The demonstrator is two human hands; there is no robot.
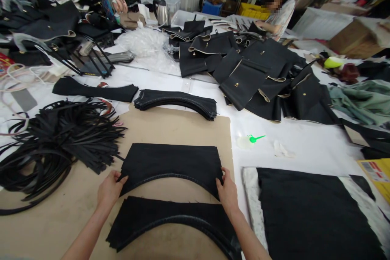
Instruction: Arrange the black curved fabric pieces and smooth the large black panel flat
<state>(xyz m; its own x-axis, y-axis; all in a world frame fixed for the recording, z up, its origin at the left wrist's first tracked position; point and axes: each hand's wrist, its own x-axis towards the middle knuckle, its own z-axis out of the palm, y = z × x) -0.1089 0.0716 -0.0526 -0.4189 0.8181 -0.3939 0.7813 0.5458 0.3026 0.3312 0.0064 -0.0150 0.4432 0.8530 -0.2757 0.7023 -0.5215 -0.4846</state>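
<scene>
A black fabric panel (173, 160) with a curved, bound lower edge lies over the brown cardboard sheet (176, 128). My left hand (110, 189) pinches its left end, and my right hand (227, 191) pinches the right end between thumb and fingers. Nearer to me, a stack of similar curved black panels (170, 213) rests on the cardboard, partly covered by my right forearm. Beyond the held piece sits another stack of curved panels (176, 101), its layers visible along the arc.
Black strips (82, 134) are heaped at left. Black bag pieces with gold fittings (243, 77) are piled behind on the right. A small bottle with a green nozzle (245, 141) lies near black cloth (313, 215). A router (91, 65) and a kettle (162, 13) stand farther back; a person (278, 12) sits beyond.
</scene>
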